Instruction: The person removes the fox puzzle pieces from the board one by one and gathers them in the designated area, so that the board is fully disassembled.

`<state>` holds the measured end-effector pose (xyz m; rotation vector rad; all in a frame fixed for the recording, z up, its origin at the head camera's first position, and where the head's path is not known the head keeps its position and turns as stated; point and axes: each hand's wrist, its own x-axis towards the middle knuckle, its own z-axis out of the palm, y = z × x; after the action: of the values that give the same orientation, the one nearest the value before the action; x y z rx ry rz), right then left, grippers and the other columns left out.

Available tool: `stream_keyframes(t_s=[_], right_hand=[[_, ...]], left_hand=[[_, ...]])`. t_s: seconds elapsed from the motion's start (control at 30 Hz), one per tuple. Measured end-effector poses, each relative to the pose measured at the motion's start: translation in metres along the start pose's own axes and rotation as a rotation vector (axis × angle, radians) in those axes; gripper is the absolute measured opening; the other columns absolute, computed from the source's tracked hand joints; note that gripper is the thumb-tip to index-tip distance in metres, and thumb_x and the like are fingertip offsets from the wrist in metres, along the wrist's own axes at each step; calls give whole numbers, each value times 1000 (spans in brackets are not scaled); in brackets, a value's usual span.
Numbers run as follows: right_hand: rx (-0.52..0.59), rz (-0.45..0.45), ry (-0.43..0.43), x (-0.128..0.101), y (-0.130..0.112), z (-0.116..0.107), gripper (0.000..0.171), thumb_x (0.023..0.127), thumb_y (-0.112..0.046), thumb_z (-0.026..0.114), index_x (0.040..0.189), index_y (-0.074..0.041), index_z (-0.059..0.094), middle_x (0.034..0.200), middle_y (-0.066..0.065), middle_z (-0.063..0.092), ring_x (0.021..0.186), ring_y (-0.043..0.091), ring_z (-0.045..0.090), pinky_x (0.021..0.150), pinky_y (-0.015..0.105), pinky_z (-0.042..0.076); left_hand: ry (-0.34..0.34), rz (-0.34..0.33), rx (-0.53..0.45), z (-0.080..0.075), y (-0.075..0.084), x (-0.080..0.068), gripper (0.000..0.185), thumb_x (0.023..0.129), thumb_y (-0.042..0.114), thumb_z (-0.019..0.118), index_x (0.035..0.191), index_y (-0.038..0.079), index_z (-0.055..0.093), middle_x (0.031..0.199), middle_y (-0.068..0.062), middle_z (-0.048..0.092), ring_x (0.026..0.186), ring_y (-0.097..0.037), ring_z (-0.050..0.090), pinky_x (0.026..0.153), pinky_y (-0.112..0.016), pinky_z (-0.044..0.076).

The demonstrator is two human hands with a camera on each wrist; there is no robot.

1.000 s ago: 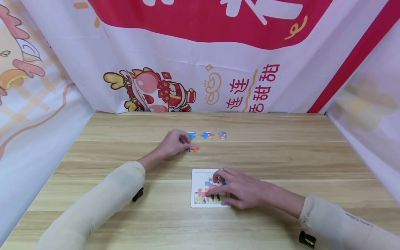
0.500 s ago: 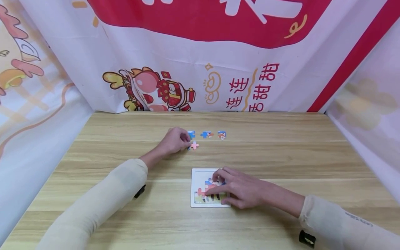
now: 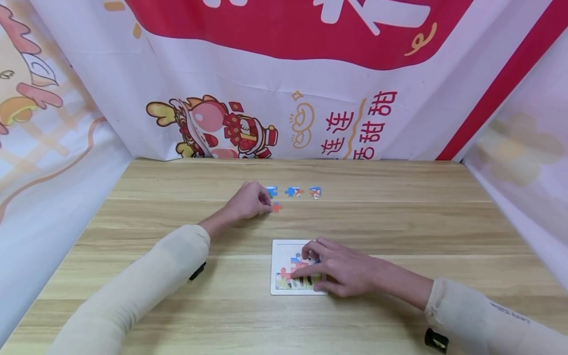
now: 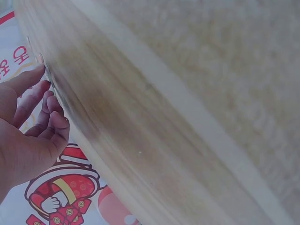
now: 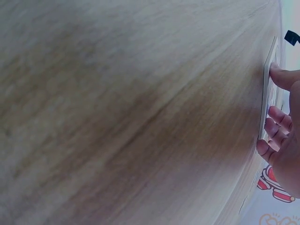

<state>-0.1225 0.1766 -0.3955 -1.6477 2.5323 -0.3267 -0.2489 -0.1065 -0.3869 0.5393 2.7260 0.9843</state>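
The left hand [image 3: 249, 201], near the middle of the frame, pinches a small red cardboard puzzle piece [image 3: 277, 207] at its fingertips; I can't tell if it is lifted. The right hand [image 3: 343, 268], lower and to the right, grips nothing: its long fingers lie spread over a white, square puzzle tray [image 3: 283, 251] and touch the yellow and red joined pieces [image 3: 284, 280] in it.

The puzzle looks about half done. The bottom and some of the right side seem filled, and the top left of the tray is bare. The pinched piece is left to fit, and so are three more: a blue piece [image 3: 272, 192] just beside the left hand, then a blue-and-orange piece [image 3: 294, 192] and a fox-face piece [image 3: 315, 192] farther right. All are on the pale wooden surface [image 3: 230, 315].
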Motion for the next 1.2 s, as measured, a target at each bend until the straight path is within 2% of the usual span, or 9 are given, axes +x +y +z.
stream_keyframes(t_s=[0.17, 0.37, 0.53, 0.63, 0.77, 0.97, 1.2], right_hand=[[1, -2, 1, 1, 0, 1, 44, 102, -37, 65, 146, -36, 59, 136, 5, 51, 119, 18, 45, 103, 39, 43], [18, 3, 10, 1, 1, 1, 45, 101, -35, 68, 145, -36, 61, 136, 6, 52, 117, 18, 47, 102, 39, 45], [87, 53, 13, 2, 0, 0, 43, 96, -32, 75, 139, -31, 66, 133, 4, 56, 113, 16, 50, 100, 37, 48], [98, 80, 17, 2, -1, -1, 40, 94, -33, 77, 133, -28, 70, 132, 3, 57, 111, 14, 52, 99, 36, 49], [104, 94, 20, 1, -4, -4, 34, 94, -34, 78, 127, -26, 74, 131, 2, 59, 110, 13, 53, 98, 34, 50], [92, 99, 27, -6, -7, -9, 37, 95, -37, 76, 130, -26, 73, 135, 4, 59, 119, 17, 54, 105, 39, 50], [27, 18, 68, -14, -9, -5, 42, 96, -50, 71, 133, -31, 71, 135, 2, 57, 119, 17, 51, 101, 41, 49]], left_hand=[[-8, 9, -15, 0, 0, -4, 7, 89, 10, 82, 91, 5, 79, 82, -5, 69, 76, -17, 57, 68, -29, 49], [-22, 64, -41, -1, 9, -18, 4, 92, 7, 78, 94, 4, 78, 83, -6, 67, 75, -19, 58, 68, -30, 51], [-58, 132, -46, 2, 22, -34, 6, 92, 4, 77, 97, 1, 77, 83, -5, 66, 76, -17, 58, 68, -29, 52], [-88, 204, -19, 5, 29, -44, 6, 92, 4, 77, 97, 1, 77, 80, -1, 66, 76, -15, 57, 69, -28, 51], [-147, 250, -14, 9, 37, -58, 7, 91, 5, 77, 98, 2, 78, 79, 2, 65, 74, -12, 56, 68, -26, 51], [-207, 302, 11, 19, 46, -70, 11, 89, 4, 80, 99, 1, 77, 77, 4, 63, 71, -8, 55, 65, -22, 50], [-268, 266, 14, 32, 52, -75, 15, 91, 5, 78, 105, 1, 78, 81, 4, 64, 75, -10, 56, 68, -23, 50]])
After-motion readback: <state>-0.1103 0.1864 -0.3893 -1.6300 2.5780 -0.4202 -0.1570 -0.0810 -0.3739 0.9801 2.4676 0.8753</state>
